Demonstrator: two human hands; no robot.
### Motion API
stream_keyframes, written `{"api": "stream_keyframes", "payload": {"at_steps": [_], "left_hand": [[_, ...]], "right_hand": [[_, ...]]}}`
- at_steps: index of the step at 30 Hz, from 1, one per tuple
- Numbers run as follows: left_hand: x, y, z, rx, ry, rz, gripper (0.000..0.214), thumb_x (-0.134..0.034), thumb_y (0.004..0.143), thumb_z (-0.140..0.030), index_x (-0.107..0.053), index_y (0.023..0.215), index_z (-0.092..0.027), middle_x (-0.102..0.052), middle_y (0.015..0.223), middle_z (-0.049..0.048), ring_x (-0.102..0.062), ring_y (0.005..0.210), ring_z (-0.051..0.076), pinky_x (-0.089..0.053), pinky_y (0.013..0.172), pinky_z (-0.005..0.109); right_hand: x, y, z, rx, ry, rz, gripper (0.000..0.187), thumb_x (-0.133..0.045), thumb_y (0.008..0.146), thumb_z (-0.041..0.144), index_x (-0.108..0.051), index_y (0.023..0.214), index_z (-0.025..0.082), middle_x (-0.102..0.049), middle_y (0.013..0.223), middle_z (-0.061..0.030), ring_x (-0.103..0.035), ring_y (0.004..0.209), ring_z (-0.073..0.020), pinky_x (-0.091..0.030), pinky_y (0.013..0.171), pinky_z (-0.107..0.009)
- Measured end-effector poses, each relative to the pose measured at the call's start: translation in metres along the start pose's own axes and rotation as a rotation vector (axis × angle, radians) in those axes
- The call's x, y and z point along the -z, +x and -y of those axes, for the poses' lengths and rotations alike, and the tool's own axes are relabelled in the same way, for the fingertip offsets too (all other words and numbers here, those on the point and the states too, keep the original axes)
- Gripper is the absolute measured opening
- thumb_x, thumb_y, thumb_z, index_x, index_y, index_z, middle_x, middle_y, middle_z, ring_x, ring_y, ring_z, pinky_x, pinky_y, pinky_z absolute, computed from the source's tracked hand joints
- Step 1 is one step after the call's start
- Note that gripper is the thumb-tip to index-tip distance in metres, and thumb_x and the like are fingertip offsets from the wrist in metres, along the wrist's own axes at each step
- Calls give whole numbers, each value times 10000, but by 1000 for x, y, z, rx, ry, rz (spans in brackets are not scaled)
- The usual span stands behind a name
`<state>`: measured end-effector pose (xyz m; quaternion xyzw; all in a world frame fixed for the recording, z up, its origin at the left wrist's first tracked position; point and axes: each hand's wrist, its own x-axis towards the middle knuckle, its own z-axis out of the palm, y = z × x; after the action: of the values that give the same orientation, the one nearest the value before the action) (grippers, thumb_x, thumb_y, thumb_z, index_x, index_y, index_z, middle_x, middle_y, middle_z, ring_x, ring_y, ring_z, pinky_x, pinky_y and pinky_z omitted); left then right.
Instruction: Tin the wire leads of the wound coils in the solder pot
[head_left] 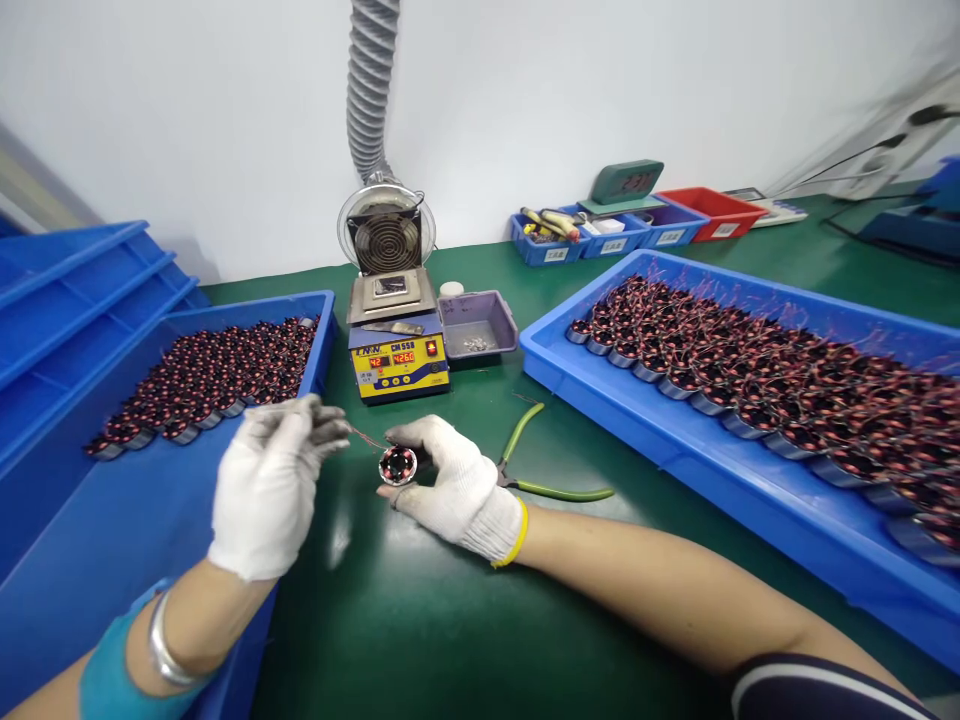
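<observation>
Both of my hands wear white gloves. My right hand [450, 480] grips a small round motor stator [397, 465] with copper windings, its open face turned toward me. Thin reddish lead wires [366, 437] run from the stator to my left hand [274, 475], whose fingers pinch their ends. Just behind my right hand, green-handled cutting pliers [559, 491] lie spread on the table, their jaws partly hidden by the glove. Beyond my hands stands a yellow and blue solder pot [399, 358] with lit red digits.
At left, a blue tray [327, 335] holds many stators; a larger blue tray [600, 420] with wired stators sits at right. A purple bin [480, 320] adjoins the solder pot, under a grey exhaust hose [371, 90]. Small bins [555, 253] and a clock [627, 183] line the wall.
</observation>
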<state>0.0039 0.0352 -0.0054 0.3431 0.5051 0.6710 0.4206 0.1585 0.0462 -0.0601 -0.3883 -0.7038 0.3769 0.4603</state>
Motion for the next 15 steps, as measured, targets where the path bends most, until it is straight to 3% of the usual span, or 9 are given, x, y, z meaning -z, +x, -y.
{"api": "stream_keyframes", "payload": {"at_steps": [2, 4, 9, 15], "left_hand": [[4, 6, -2, -3, -85, -19, 172, -694, 693, -273, -552, 743, -190, -643, 708, -7, -625, 661, 129, -498, 574, 219], [7, 7, -1, 78, -68, 49, 182, -677, 709, -314, -566, 776, -186, -639, 711, 5, -603, 621, 123, -477, 531, 215], [2, -3, 4, 302, 375, 302, 414, -749, 640, -366, -560, 943, -156, -598, 633, -20, -492, 459, 72, -375, 415, 178], [-5, -9, 6, 318, 542, 365, 331, -723, 658, -377, -568, 826, -139, -596, 607, -15, -504, 461, 74, -389, 432, 183]], "right_hand": [[1, -1, 0, -18, 0, -5, 438, -732, 604, 203, -590, 1019, 202, -623, 968, -18, -618, 837, -132, -515, 728, -244], [2, -1, -1, -23, 2, -16, 436, -727, 613, 206, -587, 1025, 202, -620, 979, -21, -618, 840, -133, -516, 723, -244], [2, 1, -4, 24, 2, -34, 414, -710, 635, 225, -589, 1028, 182, -619, 994, -40, -611, 882, -146, -515, 755, -257], [-1, 1, -6, 4, 15, -5, 394, -679, 667, 241, -587, 1047, 192, -622, 1007, -40, -614, 867, -144, -521, 729, -256]]}}
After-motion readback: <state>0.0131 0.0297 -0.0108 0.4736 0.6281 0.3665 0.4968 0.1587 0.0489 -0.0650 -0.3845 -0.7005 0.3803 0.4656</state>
